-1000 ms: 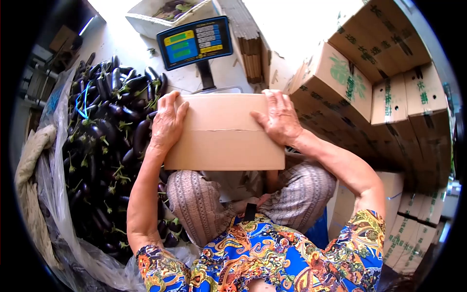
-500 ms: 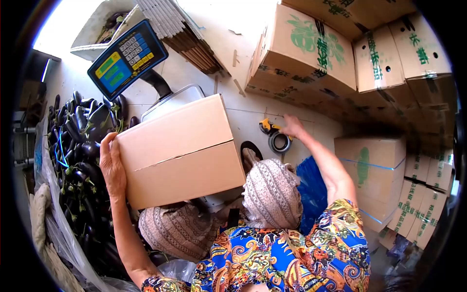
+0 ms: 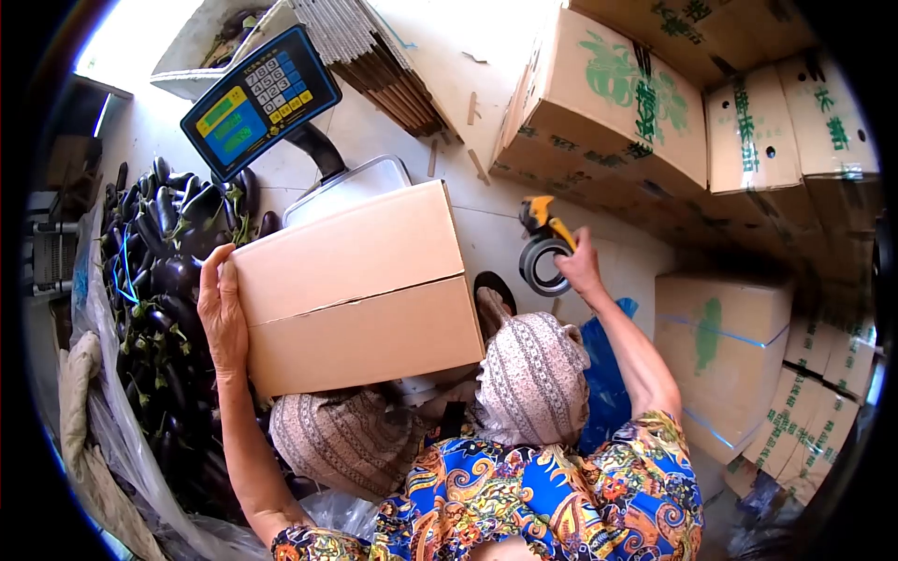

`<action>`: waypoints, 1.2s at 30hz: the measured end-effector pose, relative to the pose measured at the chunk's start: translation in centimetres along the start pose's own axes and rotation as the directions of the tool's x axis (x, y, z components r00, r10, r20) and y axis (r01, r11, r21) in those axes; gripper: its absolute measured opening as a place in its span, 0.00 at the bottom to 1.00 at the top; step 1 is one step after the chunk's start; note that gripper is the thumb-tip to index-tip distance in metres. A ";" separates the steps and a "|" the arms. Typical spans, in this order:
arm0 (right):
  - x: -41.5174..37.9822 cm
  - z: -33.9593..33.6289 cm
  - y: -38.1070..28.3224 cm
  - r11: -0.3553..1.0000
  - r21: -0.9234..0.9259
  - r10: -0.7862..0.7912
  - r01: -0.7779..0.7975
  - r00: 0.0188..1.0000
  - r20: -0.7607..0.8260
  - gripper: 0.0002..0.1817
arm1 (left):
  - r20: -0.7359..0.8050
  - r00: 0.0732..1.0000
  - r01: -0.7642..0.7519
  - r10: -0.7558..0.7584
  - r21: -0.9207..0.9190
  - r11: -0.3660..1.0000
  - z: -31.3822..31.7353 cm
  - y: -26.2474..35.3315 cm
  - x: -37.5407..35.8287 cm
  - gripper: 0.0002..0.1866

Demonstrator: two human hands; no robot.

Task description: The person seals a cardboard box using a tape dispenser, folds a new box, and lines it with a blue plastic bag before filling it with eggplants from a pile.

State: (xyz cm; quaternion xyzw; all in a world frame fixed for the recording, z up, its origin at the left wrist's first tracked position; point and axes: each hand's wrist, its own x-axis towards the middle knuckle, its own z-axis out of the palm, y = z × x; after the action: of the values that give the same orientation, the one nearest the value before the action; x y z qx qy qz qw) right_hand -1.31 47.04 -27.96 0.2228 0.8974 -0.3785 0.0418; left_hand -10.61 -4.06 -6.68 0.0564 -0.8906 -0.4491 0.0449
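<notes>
"One change?"

"Right hand (image 3: 581, 266): fingers now clamped on the tape dispenser (image 3: 559, 231), seemingly lifted off the floor (image 3: 491, 229). Left hand (image 3: 222, 313): fingers still against the carton (image 3: 374, 327), grip unclear."

"So dispenser's in hand, carton between both hands."

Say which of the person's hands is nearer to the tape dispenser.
Right. The right hand holds the tape dispenser; the left hand is farther away, against the carton's opposite side.
</notes>
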 end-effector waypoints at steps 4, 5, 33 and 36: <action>-2.1 -8.4 -13.0 0.752 0.654 -0.216 0.084 0.969 0.124 0.40 | -0.003 0.999 -0.037 0.037 -0.007 0.999 0.1 -0.1 0.1 0.17; -1.5 -9.9 -14.3 0.763 0.643 -0.258 0.058 0.940 0.222 0.38 | -0.011 0.999 -0.053 0.054 0.008 0.999 0.1 -0.2 0.2 0.17; -8.2 -3.6 -37.0 0.422 0.144 -0.876 0.895 0.362 0.320 0.34 | -0.328 0.890 -0.358 0.317 -0.074 0.931 -0.9 0.2 -1.4 0.20; -8.6 -3.7 -37.3 0.446 0.118 -0.858 0.887 0.387 0.338 0.34 | -0.004 0.997 -0.062 0.075 -0.609 0.791 -3.1 4.0 -4.2 0.25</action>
State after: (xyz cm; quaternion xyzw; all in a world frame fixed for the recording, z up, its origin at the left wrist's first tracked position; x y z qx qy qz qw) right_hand -9.29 23.58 1.40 -0.3544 0.8713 -0.3395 0.0047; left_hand -6.32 -3.58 -1.78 0.0020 -0.7008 -0.7101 0.0676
